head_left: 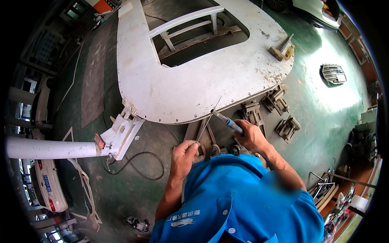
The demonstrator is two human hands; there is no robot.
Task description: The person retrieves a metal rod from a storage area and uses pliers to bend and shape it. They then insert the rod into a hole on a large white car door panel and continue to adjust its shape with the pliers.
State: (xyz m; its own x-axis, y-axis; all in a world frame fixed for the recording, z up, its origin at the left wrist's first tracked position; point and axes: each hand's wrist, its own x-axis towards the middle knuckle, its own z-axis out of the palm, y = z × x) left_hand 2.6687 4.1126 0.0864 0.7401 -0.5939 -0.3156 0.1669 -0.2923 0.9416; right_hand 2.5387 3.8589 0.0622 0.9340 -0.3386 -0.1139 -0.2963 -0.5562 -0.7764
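Left hand (pixel 183 158) pinches a thin, straight metal rod (pixel 204 127); right hand (pixel 254 137) clasps a blue-and-grey handled tool (pixel 228 122); best keep both steady.

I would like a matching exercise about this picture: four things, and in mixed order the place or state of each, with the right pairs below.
1. left hand
2. right hand
3. hammer
4. car grille

A. lies on the white platform
B. pinches a thin rod
C. lies on the green floor
D. grips a partly blue tool

Pairs: 1-B; 2-D; 3-A; 4-C
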